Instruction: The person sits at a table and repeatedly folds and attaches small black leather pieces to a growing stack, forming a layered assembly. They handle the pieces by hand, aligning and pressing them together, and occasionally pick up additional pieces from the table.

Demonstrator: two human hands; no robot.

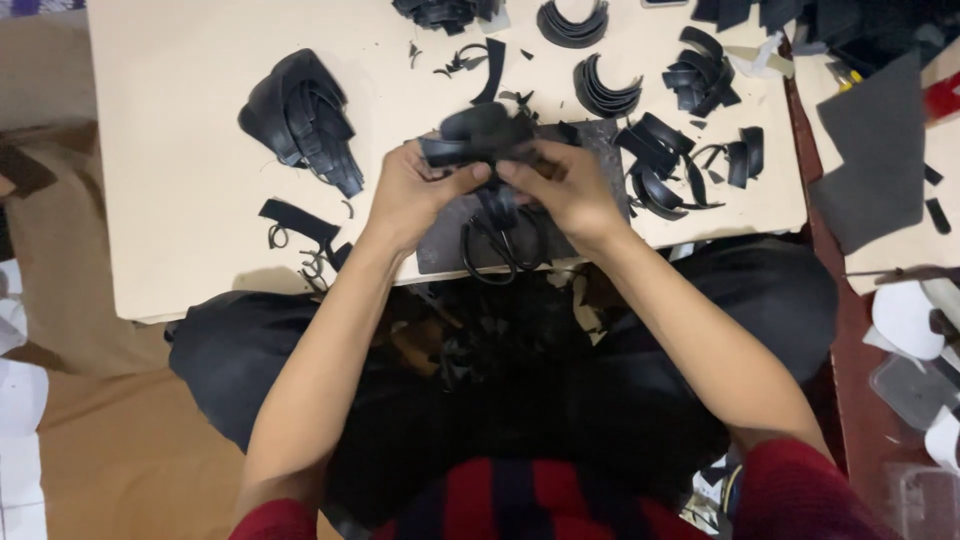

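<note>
Head view looks straight down on a low pale table (180, 200), with the dark cutting mat (600, 150) as the landmark. Just above the mat's near half, the left hand (410, 190) and right hand (565, 190) meet, each pinching one end of a bundle of black strips (480, 135) between thumb and fingertips. Both hands are closed on it, seemingly to keep the loose pieces squared up. The bundle's long axis runs left to right across the mat, roughly parallel to the table's near edge; its far side bulges upward. Black scissors (495, 250) lie on the mat's near edge, handles toward the person, within easy reach. Left of the mat sits a heap of long black strips (300, 120); right of it and beyond it lie stacks of curved black pieces (605, 90), apparently sorted by shape. Offcuts (300, 240) lie scattered at the mat's near-left side.
</note>
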